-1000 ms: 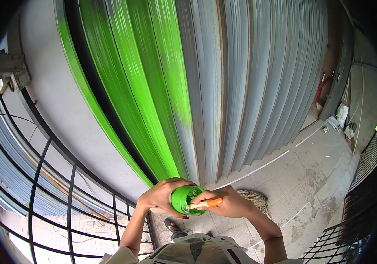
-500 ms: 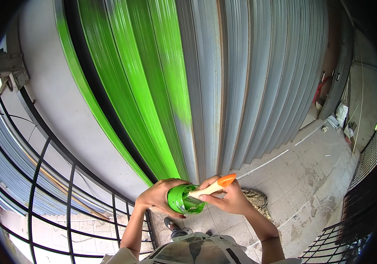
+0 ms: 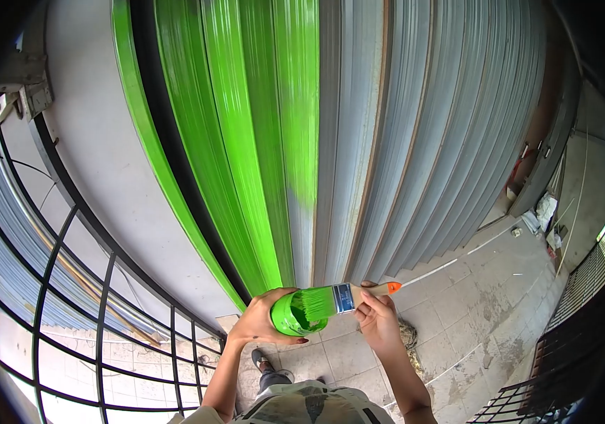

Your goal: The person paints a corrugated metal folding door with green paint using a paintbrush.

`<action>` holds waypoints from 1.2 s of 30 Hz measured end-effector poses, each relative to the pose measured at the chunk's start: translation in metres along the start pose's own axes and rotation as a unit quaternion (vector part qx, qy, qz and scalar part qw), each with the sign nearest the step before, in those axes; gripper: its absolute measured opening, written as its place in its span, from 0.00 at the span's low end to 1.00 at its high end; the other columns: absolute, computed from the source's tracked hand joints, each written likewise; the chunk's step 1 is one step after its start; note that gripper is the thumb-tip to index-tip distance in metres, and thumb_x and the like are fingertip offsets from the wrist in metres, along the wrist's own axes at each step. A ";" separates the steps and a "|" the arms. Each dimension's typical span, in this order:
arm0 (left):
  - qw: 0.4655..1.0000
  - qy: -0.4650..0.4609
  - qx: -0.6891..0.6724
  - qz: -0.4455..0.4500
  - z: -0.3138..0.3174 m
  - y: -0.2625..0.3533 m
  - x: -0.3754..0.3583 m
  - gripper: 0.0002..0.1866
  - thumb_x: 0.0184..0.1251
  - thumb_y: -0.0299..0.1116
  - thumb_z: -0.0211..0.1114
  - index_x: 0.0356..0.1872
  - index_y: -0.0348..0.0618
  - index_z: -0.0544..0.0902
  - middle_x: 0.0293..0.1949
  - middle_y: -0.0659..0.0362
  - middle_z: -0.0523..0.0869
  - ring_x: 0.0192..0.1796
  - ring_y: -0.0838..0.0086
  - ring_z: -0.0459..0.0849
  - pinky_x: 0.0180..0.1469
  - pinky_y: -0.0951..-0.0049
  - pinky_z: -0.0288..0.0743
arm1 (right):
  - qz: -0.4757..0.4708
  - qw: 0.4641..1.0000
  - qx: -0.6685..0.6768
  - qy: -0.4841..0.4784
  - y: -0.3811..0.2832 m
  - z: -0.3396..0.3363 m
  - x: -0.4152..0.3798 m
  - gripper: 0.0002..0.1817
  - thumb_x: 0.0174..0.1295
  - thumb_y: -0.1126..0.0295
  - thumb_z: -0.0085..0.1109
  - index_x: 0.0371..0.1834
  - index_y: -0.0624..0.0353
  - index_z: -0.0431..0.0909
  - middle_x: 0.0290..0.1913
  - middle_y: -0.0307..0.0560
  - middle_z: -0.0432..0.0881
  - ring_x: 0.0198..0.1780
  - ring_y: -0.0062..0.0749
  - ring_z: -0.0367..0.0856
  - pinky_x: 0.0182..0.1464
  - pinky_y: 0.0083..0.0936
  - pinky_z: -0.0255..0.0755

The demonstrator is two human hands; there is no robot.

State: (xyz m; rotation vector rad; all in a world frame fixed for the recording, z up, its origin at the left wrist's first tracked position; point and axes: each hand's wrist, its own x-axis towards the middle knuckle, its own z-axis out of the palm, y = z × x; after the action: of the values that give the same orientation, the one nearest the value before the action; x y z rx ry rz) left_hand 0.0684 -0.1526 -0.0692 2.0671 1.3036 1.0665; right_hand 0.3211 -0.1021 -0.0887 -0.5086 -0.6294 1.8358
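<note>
1. The left hand (image 3: 263, 318) wraps round the side of a green-smeared paint pot (image 3: 283, 316), its grip curved to the pot's width; the pot is held in front of the body, above the tiled floor (image 3: 355, 350).
2. The right hand (image 3: 378, 321) pinches the pale, orange-tipped handle of a flat paintbrush (image 3: 343, 298), thumb and fingers closed on it near the ferrule.
3. The bristles, thick with green, lie across the pot's mouth. Wiping both faces on the rim there would probably shed the excess and limit drips.
4. The pot seems best kept mouth-up and directly beneath the bristles, the left grip firm because wet sides may be slippery.
5. A light hold close to the ferrule should give good control of the brush angle.
6. The ferrule carries a blue label with pale marks, too small to read. No brand can be read on the pot.
</note>
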 end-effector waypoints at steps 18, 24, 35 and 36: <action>0.985 0.132 -0.104 -0.041 -0.044 -0.110 0.014 0.47 0.30 0.46 0.85 0.55 0.27 0.77 0.46 0.46 0.87 0.49 0.62 0.88 0.57 0.65 0.78 | -0.146 0.979 0.023 0.137 0.056 0.036 0.119 0.15 0.64 0.77 0.61 0.54 0.59 0.76 0.51 0.44 0.84 0.51 0.29 0.84 0.52 0.28 0.82; 0.987 0.100 -0.121 -0.022 -0.091 -0.163 0.016 0.47 0.29 0.45 0.85 0.54 0.28 0.78 0.46 0.46 0.87 0.49 0.61 0.88 0.56 0.65 0.79 | -0.508 0.732 -0.452 0.044 0.107 0.041 0.214 0.12 0.62 0.78 0.65 0.48 0.65 0.81 0.51 0.50 0.84 0.49 0.36 0.85 0.54 0.27 0.80; 0.970 -0.009 -0.230 -0.073 -0.126 -0.207 0.034 0.45 0.26 0.39 0.85 0.54 0.32 0.79 0.47 0.53 0.87 0.50 0.69 0.86 0.58 0.68 0.76 | -0.490 0.332 -0.806 0.010 0.149 0.019 0.295 0.19 0.53 0.75 0.65 0.50 0.47 0.84 0.54 0.44 0.84 0.56 0.38 0.84 0.49 0.29 0.85; 0.968 -0.015 -0.238 -0.078 -0.123 -0.211 0.033 0.45 0.25 0.39 0.85 0.54 0.32 0.79 0.47 0.53 0.87 0.50 0.69 0.86 0.58 0.68 0.76 | -0.491 0.321 -0.810 0.003 0.151 0.013 0.297 0.19 0.53 0.75 0.65 0.49 0.47 0.84 0.54 0.44 0.84 0.55 0.38 0.84 0.49 0.29 0.85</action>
State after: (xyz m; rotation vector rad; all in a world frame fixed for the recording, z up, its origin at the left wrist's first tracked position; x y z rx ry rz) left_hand -0.1359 -0.0325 -0.1380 1.5919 1.0472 1.1408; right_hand 0.1065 0.1326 -0.1886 -0.9611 -2.0764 -0.5908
